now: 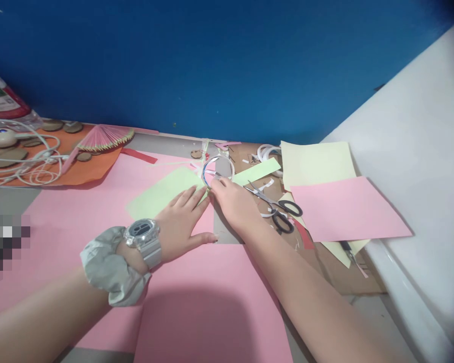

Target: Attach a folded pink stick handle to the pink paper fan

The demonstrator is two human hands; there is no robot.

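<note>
The ring point(205, 174) lies mid-frame, beyond my right hand point(232, 201), fingers curled — pinching, I can't tell — left hand point(182, 220) spread on green paper point(161, 190).

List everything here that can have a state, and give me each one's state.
Left hand, flat, spread.
Right hand, curled; grip hidden.
Light green sheet, flat, partly under the left hand.
Ring-shaped roll, partly covered by the right hand.
Scissors, handles spread apart.
Paper fan, spread open.
White cable, loosely looped.
Wristwatch, strapped on.
Bottle, top out of view.

Green sheet point(162, 194) — smooth, matt paper
</note>
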